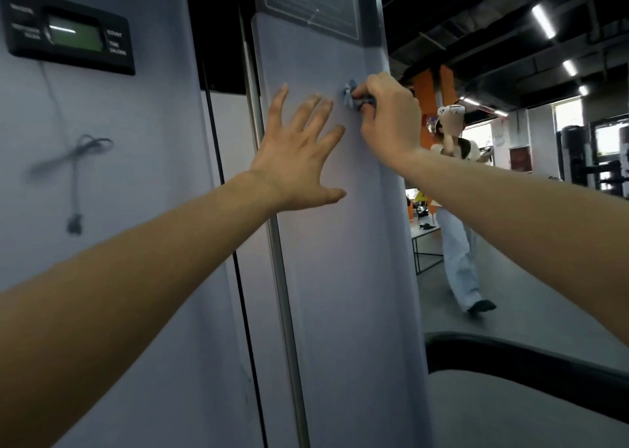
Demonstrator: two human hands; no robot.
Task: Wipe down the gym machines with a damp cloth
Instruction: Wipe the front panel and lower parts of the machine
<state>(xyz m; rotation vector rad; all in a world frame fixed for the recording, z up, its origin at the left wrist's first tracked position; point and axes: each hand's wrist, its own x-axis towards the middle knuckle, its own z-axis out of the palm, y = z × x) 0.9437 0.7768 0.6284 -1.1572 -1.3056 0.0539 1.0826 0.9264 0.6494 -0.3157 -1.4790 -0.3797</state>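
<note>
A tall pale grey machine shroud [340, 260] fills the middle of the head view. My left hand [299, 155] lies flat against it with the fingers spread. Just to the right, at the same height, my right hand [384, 117] grips a small bunched blue-grey cloth [350, 95] and holds it against the panel near the right edge. Most of the cloth is hidden inside the fist. A dark instruction label [313, 1] sits on the panel above both hands.
A second grey shroud [119, 192] on the left carries a black counter display [68, 32] and a dangling cable [75, 175]. A steel guide rod [282, 260] runs between the shrouds. A black padded bar [527, 362] crosses the lower right. A person [456, 209] walks on the open floor behind.
</note>
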